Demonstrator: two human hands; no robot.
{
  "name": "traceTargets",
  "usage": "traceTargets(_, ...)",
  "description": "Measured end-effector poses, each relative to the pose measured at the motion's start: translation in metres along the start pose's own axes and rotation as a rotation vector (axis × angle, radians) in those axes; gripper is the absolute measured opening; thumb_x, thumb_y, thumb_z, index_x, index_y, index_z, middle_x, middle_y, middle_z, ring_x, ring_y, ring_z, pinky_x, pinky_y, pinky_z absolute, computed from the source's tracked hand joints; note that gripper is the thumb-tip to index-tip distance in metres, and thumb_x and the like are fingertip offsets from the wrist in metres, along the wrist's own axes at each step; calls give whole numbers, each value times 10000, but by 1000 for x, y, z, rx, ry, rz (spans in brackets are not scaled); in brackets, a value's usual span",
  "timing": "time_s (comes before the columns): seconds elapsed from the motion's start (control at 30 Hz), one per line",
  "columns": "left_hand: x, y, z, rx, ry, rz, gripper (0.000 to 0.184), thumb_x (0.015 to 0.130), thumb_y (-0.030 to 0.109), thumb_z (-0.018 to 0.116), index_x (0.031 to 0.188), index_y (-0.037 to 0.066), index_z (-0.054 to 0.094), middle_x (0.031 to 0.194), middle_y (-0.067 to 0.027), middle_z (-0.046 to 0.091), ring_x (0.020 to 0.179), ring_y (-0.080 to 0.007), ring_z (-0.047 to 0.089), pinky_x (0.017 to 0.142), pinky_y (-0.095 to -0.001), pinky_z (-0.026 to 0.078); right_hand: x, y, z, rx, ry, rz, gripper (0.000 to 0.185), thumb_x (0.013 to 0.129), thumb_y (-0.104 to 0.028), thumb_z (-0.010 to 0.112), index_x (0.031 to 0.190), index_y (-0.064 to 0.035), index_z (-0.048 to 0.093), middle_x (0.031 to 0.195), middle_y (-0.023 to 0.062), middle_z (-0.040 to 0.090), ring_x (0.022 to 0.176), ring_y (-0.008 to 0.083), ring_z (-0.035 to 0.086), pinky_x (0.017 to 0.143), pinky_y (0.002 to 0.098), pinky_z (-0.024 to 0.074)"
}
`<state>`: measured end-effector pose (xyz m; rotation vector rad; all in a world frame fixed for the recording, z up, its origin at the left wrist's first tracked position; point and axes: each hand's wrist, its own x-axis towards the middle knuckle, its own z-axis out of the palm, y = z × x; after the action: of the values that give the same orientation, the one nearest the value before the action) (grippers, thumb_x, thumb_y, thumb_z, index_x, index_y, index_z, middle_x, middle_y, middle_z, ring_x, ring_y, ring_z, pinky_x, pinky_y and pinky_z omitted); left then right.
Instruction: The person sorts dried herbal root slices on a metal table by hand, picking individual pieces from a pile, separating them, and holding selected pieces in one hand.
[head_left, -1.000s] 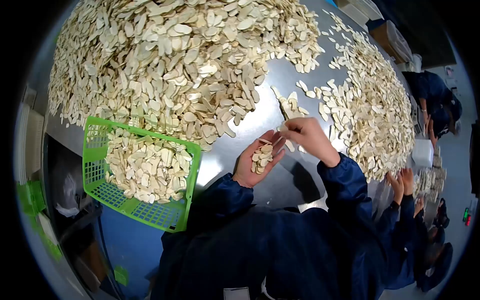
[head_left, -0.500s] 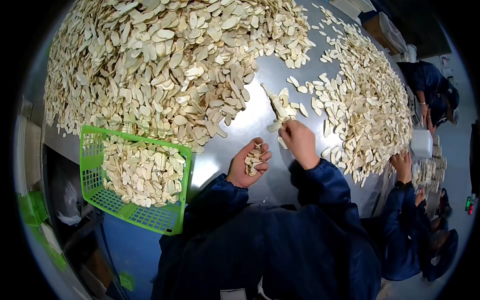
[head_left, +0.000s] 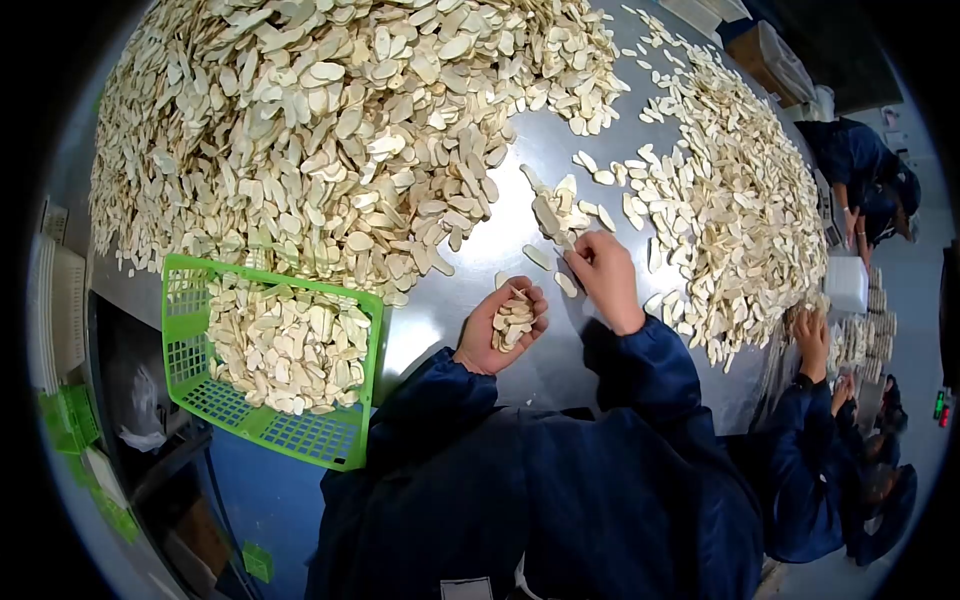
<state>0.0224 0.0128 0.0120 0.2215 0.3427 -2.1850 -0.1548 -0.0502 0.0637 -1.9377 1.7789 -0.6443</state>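
Observation:
Pale dried slices lie in my left hand (head_left: 503, 325), its fingers curled round them, over the metal table (head_left: 430, 315). To the right, my right hand (head_left: 608, 280) has thumb and forefinger pinched at the lower end of a slice (head_left: 547, 215) in a small group of slices. Two loose slices rest between the hands and the small group. A large heap of slices (head_left: 330, 130) covers the table's far left. At the lower left is a green basket (head_left: 374, 380) partly filled with slices.
Another broad pile of slices (head_left: 735, 200) lies at the right. A co-worker's hand (head_left: 810, 340) touches its lower edge. Further off at the right stand another person (head_left: 860, 165) and a white box (head_left: 846, 285). White trays (head_left: 65, 300) stand at the far left.
My right hand has gone from above my left palm to the small group of slices. My left fingers have curled round their slices. The view has shifted slightly.

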Motion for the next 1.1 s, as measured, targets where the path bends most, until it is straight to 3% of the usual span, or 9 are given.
traceTargets(0.03,3,1,-4,-15,-88,7,204,963,223,471,1086,89,565,1085,-88,569,1027,-243,547,917,-389,467,-4,-1,-8,117,-45,50,155,770,-143,678,791,-16,593,715,106,558,605,247,552,546,336,441)
traceTargets(0.1,1,-1,7,-21,2,32,211,961,226,475,1090,88,568,1146,-103,566,1076,-257,540,946,-398,456,-13,-13,-23,379,-153,75,182,748,-133,710,809,6,610,677,91,555,570,176,523,545,287,426)
traceTargets(0.17,2,-1,2,-23,3,33,222,959,231,478,1102,90,572,1221,-128,557,1138,-281,525,991,-425,435,-9,-23,-34,377,-208,65,195,741,-138,721,824,5,618,686,86,563,575,167,530,547,280,427)
traceTargets(0.33,1,1,-2,-44,-43,3,240,971,263,466,1086,95,593,1143,-120,591,1076,-267,541,935,-411,449,19,2,-3,-70,50,-67,164,772,-184,677,818,-35,624,754,108,592,614,269,578,553,356,448)
traceTargets(0.47,1,1,-7,-33,-76,33,258,977,284,453,1072,94,600,1102,-108,595,1009,-255,550,860,-383,469,16,-5,14,-219,-20,-88,161,784,-207,663,824,-58,617,792,110,599,681,313,593,600,400,465)
traceTargets(0.6,3,0,-9,-18,-98,10,274,981,311,444,1061,103,603,1068,-96,592,996,-254,548,853,-379,470,9,-12,-4,106,-98,-79,191,782,-211,681,777,-33,613,703,120,597,633,310,581,558,376,444)
traceTargets(0.7,2,0,-8,-17,-94,2,281,982,322,441,1053,104,605,1046,-90,587,969,-243,541,843,-378,469,17,7,-26,16,93,178,183,767,-190,684,783,-24,609,677,120,585,614,274,579,548,369,436)
traceTargets(1.0,1,0,-7,30,-84,13,274,967,320,466,1055,101,603,1036,-78,572,947,-221,520,814,-358,460,5,18,-4,-190,70,-20,192,776,-195,668,819,-32,575,786,143,588,691,348,583,608,424,458)
traceTargets(1.1,2,0,-7,37,-100,12,273,964,323,470,1053,103,604,1030,-76,571,945,-220,518,815,-354,458,7,37,-10,5,29,50,164,787,-165,636,797,-5,602,757,163,602,666,336,587,609,401,459)
